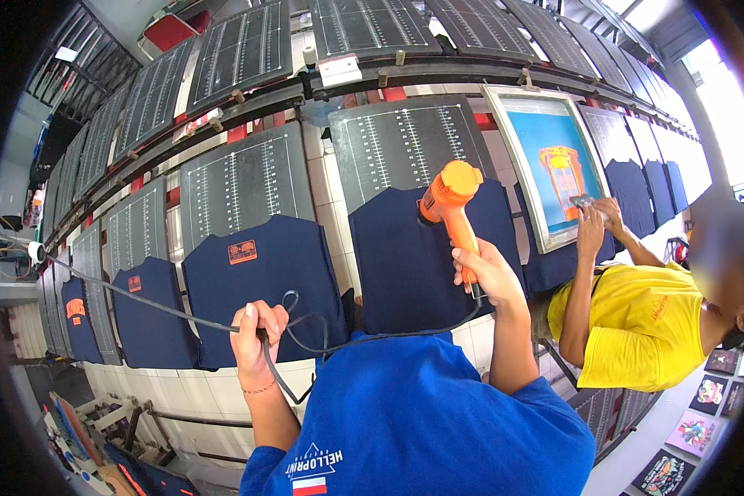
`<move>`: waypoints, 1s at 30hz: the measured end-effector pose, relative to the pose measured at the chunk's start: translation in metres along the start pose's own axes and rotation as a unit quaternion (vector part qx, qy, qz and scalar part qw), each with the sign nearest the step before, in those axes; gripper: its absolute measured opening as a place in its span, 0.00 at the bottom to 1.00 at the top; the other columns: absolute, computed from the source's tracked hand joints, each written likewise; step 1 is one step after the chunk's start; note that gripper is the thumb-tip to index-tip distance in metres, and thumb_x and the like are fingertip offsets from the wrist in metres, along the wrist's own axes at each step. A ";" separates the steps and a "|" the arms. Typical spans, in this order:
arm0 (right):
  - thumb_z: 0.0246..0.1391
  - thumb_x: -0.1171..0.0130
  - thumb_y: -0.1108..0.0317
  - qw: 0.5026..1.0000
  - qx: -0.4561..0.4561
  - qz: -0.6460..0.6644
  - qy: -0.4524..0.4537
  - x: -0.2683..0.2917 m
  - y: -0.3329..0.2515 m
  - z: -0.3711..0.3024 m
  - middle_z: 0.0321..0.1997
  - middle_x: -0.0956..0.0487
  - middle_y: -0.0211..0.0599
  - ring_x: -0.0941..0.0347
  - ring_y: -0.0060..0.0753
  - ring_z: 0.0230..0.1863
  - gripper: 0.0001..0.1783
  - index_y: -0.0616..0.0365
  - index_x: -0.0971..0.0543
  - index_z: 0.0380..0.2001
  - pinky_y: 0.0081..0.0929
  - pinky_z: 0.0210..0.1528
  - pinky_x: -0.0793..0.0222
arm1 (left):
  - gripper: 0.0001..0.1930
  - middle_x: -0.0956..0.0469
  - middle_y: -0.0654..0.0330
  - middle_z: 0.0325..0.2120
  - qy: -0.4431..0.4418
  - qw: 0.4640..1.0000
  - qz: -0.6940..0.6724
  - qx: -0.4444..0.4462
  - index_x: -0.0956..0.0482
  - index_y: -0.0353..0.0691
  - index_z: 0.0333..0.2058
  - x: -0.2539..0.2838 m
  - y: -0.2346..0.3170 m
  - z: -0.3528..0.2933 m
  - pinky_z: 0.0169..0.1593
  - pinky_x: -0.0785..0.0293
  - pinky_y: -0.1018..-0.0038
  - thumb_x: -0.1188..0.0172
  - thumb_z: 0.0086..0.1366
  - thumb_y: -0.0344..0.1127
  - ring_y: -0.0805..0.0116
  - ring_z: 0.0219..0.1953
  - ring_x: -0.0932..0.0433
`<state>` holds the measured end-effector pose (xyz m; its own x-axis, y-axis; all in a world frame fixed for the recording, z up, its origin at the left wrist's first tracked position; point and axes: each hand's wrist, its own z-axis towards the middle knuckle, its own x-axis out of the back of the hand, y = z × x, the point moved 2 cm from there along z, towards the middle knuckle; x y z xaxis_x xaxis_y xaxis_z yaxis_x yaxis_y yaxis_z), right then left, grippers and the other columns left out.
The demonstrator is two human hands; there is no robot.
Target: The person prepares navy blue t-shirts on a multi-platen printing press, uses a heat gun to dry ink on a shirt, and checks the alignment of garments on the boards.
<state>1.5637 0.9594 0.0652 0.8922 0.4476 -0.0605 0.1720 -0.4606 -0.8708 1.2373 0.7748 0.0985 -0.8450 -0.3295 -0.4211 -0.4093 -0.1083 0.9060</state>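
My right hand (492,277) grips the handle of an orange heat gun (455,186), its dark nozzle pointing down at a navy shirt (401,285). That shirt is stretched over a black board (364,140) with white ruler marks. A grey power cable (388,336) hangs from the handle and crosses in front of me. The fingers of my left hand (258,331) are closed round this cable, with loose loops beside them. Left of that shirt lies another navy shirt (260,302) bearing a small orange print (242,252).
At the right a co-worker in a yellow shirt (636,318) holds a tool over a framed blue printing screen (554,140). More boards (244,54) stand in a row beyond the metal rail (438,70). The cable runs taut to a white fitting (36,252) at far left.
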 end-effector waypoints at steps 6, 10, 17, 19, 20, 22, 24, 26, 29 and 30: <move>0.56 0.42 0.60 0.999 0.008 -0.024 0.021 -0.005 -0.017 0.023 0.23 0.28 0.27 0.28 0.20 0.21 0.14 0.60 0.29 0.36 0.19 0.20 0.34 | 0.25 0.45 0.69 0.06 -0.007 1.000 0.014 0.014 0.32 0.41 0.17 -0.006 0.002 0.006 0.29 0.46 0.72 0.64 0.75 0.42 0.77 0.14 0.48; 0.56 0.42 0.60 0.999 0.011 -0.026 0.025 -0.004 -0.019 0.031 0.23 0.28 0.27 0.28 0.21 0.21 0.14 0.60 0.29 0.36 0.19 0.19 0.34 | 0.25 0.45 0.69 0.06 -0.010 1.000 0.017 0.018 0.32 0.41 0.17 -0.007 -0.001 0.004 0.30 0.46 0.72 0.64 0.75 0.42 0.77 0.14 0.48; 0.57 0.42 0.61 0.999 -0.028 -0.016 0.002 0.004 -0.006 -0.002 0.22 0.28 0.27 0.28 0.20 0.20 0.14 0.60 0.29 0.37 0.18 0.20 0.34 | 0.26 0.41 0.66 0.06 0.004 1.000 -0.022 0.019 0.31 0.37 0.17 0.001 -0.005 0.003 0.27 0.47 0.75 0.59 0.73 0.45 0.76 0.15 0.49; 0.57 0.43 0.62 1.000 -0.016 -0.010 0.007 0.003 -0.006 -0.002 0.23 0.28 0.27 0.28 0.20 0.20 0.13 0.61 0.29 0.37 0.17 0.20 0.35 | 0.26 0.42 0.67 0.06 0.010 1.000 -0.015 0.013 0.31 0.38 0.17 -0.001 -0.005 0.004 0.28 0.47 0.74 0.61 0.74 0.44 0.77 0.14 0.49; 0.57 0.42 0.62 1.000 -0.008 -0.013 0.007 0.003 -0.008 0.002 0.23 0.28 0.27 0.28 0.20 0.20 0.13 0.61 0.29 0.37 0.17 0.20 0.35 | 0.26 0.44 0.68 0.06 0.010 1.000 -0.008 0.010 0.32 0.40 0.17 -0.001 -0.005 0.004 0.28 0.47 0.73 0.62 0.74 0.43 0.76 0.14 0.49; 0.57 0.42 0.61 1.000 0.004 -0.013 0.012 0.003 -0.012 0.010 0.24 0.28 0.27 0.28 0.20 0.20 0.13 0.60 0.29 0.37 0.18 0.19 0.34 | 0.26 0.45 0.69 0.06 0.001 1.000 0.004 0.008 0.32 0.41 0.17 -0.003 -0.002 0.005 0.29 0.46 0.72 0.64 0.75 0.43 0.76 0.14 0.49; 0.57 0.42 0.61 1.000 0.010 -0.013 0.020 0.003 -0.016 0.021 0.24 0.28 0.27 0.28 0.20 0.20 0.14 0.60 0.29 0.37 0.18 0.18 0.34 | 0.26 0.45 0.69 0.06 -0.014 1.000 0.012 0.011 0.32 0.41 0.17 -0.006 0.000 0.006 0.29 0.46 0.72 0.64 0.75 0.43 0.76 0.14 0.48; 0.56 0.42 0.61 1.000 0.016 -0.004 0.024 0.003 -0.018 0.028 0.24 0.28 0.27 0.28 0.20 0.20 0.14 0.60 0.28 0.37 0.18 0.18 0.33 | 0.26 0.45 0.69 0.06 -0.015 1.000 0.017 0.014 0.32 0.41 0.17 -0.007 0.000 0.005 0.29 0.46 0.72 0.64 0.75 0.43 0.76 0.14 0.48; 0.56 0.42 0.61 1.000 0.007 0.003 0.021 0.006 -0.017 0.025 0.24 0.28 0.26 0.27 0.20 0.20 0.14 0.60 0.29 0.38 0.17 0.18 0.33 | 0.26 0.45 0.69 0.06 -0.008 1.000 0.016 0.017 0.32 0.41 0.17 -0.006 -0.002 0.003 0.29 0.46 0.72 0.64 0.75 0.43 0.76 0.14 0.48; 0.56 0.42 0.61 1.000 -0.001 0.001 0.018 0.007 -0.016 0.018 0.24 0.28 0.26 0.27 0.19 0.20 0.14 0.59 0.29 0.38 0.17 0.18 0.33 | 0.25 0.45 0.69 0.06 -0.004 1.000 0.014 0.016 0.32 0.41 0.17 -0.005 -0.004 0.001 0.29 0.46 0.72 0.64 0.75 0.43 0.76 0.14 0.48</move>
<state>1.5591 0.9840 0.0701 0.9071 0.4186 -0.0444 0.1710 -0.4628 -0.8698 1.2427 0.7779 0.0972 -0.8585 -0.3254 -0.3963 -0.3966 -0.0684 0.9154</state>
